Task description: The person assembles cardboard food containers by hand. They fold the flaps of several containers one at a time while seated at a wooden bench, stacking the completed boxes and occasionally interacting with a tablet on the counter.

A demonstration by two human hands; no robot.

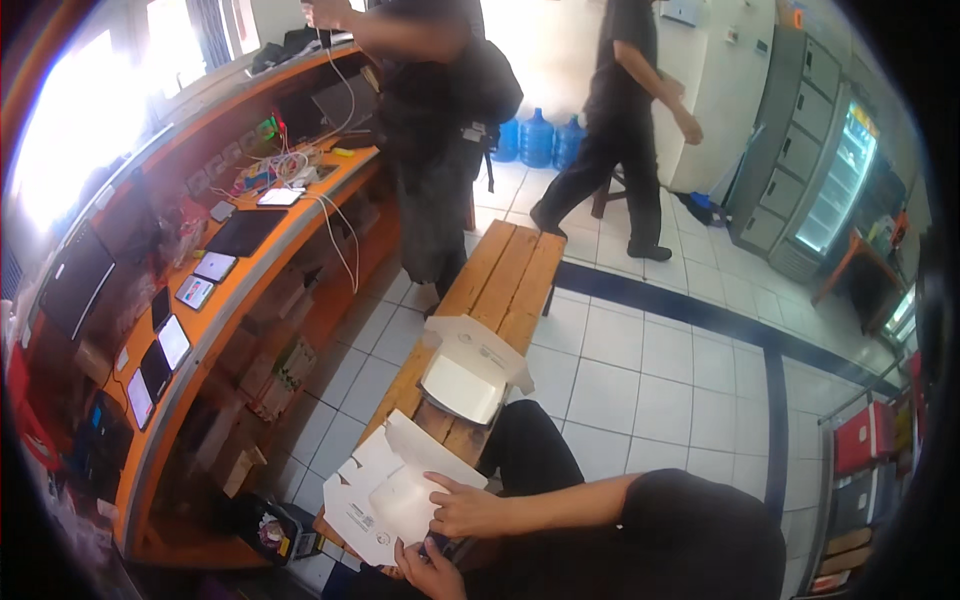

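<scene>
A partly folded white cardboard food box [402, 500] lies tilted at the near end of a wooden bench, its flaps spread and its shallow tray facing up. My right hand [468, 508] grips the box's right side, its index finger stretched over the inner wall. Lower down, my left hand [432, 572] holds the near edge with bent fingers; its palm is partly hidden. Just beyond, a second white box [465, 388] stands on the bench, its lid raised at the back and its inside showing.
The slatted wooden bench [505, 265] runs away from me. An orange counter [255, 245] at left bears phones, a tablet and tangled cables. Two people stand or walk beyond the bench. Blue water jugs [537, 140], lockers [790, 150] and a lit drinks fridge [840, 180] are farther back.
</scene>
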